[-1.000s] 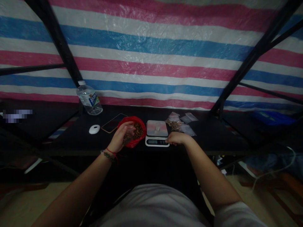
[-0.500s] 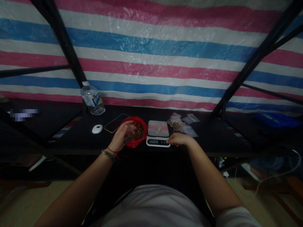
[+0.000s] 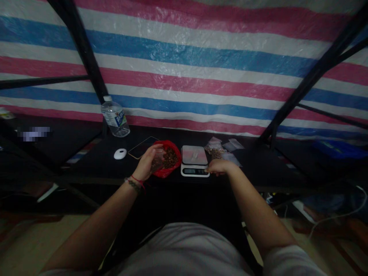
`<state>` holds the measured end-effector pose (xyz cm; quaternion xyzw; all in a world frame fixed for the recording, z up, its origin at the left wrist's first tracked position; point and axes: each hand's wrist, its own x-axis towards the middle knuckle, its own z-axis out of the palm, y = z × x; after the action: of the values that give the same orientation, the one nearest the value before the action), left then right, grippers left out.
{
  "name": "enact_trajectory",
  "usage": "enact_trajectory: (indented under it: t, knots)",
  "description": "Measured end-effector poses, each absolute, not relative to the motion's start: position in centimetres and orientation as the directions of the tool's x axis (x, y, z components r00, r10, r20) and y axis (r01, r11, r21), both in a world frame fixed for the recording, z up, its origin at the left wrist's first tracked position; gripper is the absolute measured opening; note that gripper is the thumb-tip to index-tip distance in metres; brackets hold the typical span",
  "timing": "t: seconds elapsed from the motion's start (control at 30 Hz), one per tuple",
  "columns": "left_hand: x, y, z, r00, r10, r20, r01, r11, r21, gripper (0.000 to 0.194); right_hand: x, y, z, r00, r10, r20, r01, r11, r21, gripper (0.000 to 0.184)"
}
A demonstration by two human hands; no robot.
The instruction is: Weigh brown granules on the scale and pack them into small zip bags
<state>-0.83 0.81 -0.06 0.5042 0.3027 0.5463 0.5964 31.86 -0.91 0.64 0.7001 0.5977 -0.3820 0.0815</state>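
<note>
My left hand is closed around a clear plastic bag with some brown bits in its lower part. It is held at the left side of a red plastic bag full of small brown pieces. To the right stands a white kitchen scale with a small pale item on its plate. My right hand touches the right end of the scale's button panel with a fingertip, its other fingers curled in. Behind that hand lie small zip bags, some with brown contents.
A phone and a white oval device lie left of the red bag. A large plastic bottle stands at the back left. Black metal posts frame the table in front of a striped sheet.
The view has shifted slightly, so everything sits a little further right. Both hands keep their places: the left with the clear bag, the right at the scale's buttons.
</note>
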Motion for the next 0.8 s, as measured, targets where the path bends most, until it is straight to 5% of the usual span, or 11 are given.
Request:
enact_trajectory:
  t: [0.27, 0.43, 0.57, 0.8]
  knots:
    - [-1.1, 0.8, 0.2, 0.16, 0.964, 0.211, -0.379, -0.137, 0.915, 0.048, 32.4, -1.5, 2.7, -0.068, 0.804, -0.59, 0.932, -0.16, -0.326, 0.039]
    - [-1.2, 1.6, -0.2, 0.006, 0.966, 0.26, -0.376, -0.238, 0.895, 0.047, 26.7, -1.7, 5.9, -0.305, 0.929, -0.21, 0.925, 0.237, -0.297, 0.038]
    - [-1.3, 2.2, -0.7, -0.106, 0.963, 0.249, -0.349, -0.271, 0.897, 0.045, 19.4, 0.6, 5.5, -0.594, 0.804, 0.025, 0.759, 0.57, -0.315, 0.023]
    - [-1.6, 2.6, -1.3, -0.138, 0.955, 0.264, -0.315, -0.295, 0.902, 0.046, 13.8, 5.9, 2.8, -0.585, 0.787, -0.197, 0.811, 0.573, -0.119, 0.048]
